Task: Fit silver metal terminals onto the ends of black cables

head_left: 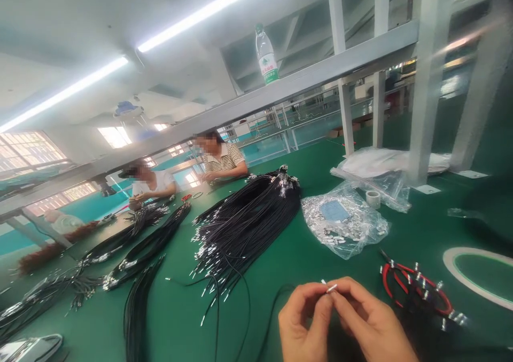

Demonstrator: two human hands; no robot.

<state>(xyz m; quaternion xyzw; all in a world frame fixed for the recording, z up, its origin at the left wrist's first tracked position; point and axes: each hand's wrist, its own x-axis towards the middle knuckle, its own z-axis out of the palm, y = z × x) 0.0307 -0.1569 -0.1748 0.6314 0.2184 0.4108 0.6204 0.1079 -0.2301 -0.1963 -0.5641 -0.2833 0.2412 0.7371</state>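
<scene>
My left hand [306, 322] is closed in a pinch, with a small silver metal tip [324, 282] showing at its fingertips. Against it, my right hand [371, 319] pinches a small silver metal piece [332, 289]. The two pieces are close together; whether they touch I cannot tell. A thin black cord [274, 303] runs up behind my left hand, its end hidden. Just beyond the hands lies a large bundle of black cords [256, 212] with silver tips. Right of it rests a clear plastic bag [344, 228] of small silver parts.
Red-handled pliers [395, 282] with silver bits lie to the right, near a white ring [460, 260]. A tape roll [372, 199] stands by the bag. More cord bundles [144, 244] cover the left. Two people sit across the green table [320, 161], below a metal shelf frame [316, 68].
</scene>
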